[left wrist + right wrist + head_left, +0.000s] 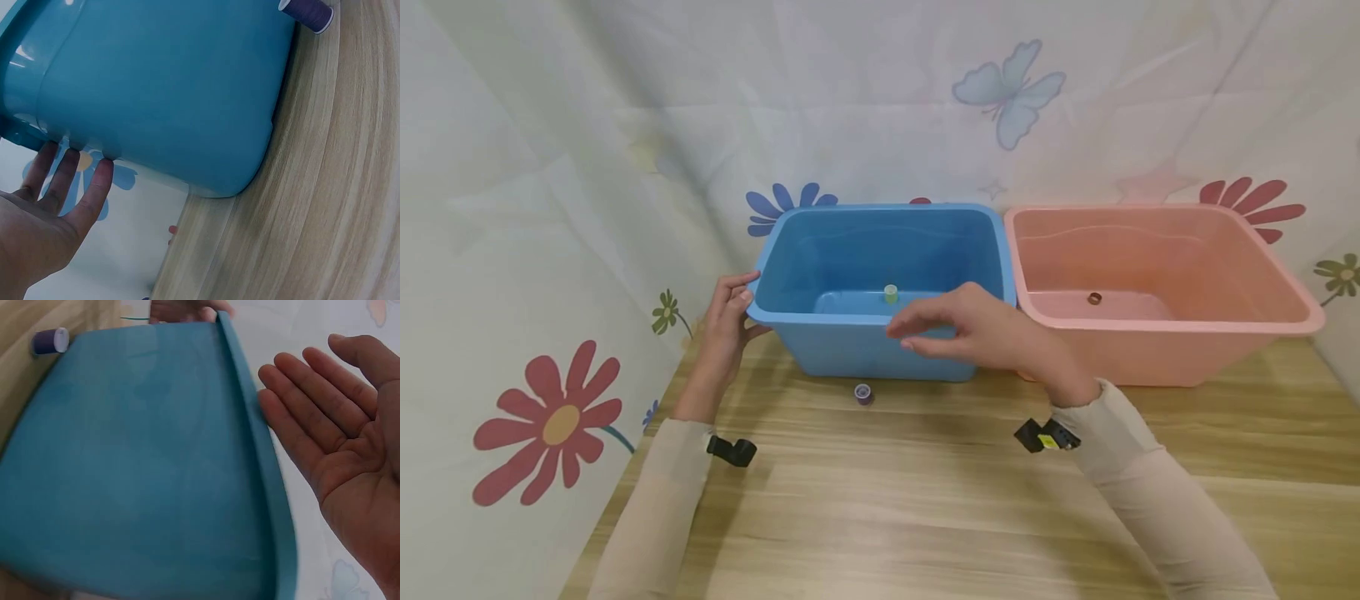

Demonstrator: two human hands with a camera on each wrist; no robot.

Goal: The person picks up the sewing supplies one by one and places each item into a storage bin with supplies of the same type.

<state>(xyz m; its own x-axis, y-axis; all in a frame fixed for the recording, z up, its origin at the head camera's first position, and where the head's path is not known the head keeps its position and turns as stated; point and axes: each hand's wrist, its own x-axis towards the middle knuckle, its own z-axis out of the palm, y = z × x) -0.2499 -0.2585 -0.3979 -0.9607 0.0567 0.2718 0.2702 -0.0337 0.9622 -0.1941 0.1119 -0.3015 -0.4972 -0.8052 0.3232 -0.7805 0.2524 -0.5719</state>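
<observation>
My left hand (727, 321) holds the left rim of a blue plastic bin (868, 350), with thumb and a finger at the rim. In the left wrist view, three fingertips (103, 172) rest against the bin's side below the rim. Over the bin's front rim hovers my right hand (977, 329), fingers extended, thumb apart and palm bare in the right wrist view. A small pale green spool (891, 293) lies inside the blue bin. On the table just in front of it stands a purple thread spool (863, 394), also visible in the right wrist view (50, 341).
A pink plastic bin (1120, 354) stands right beside the blue one, with a small brown round object (1094, 298) on its floor. Both bins sit on a wood-grain table (880, 517). A white curtain (865, 100) printed with flowers and a butterfly hangs behind and to the left.
</observation>
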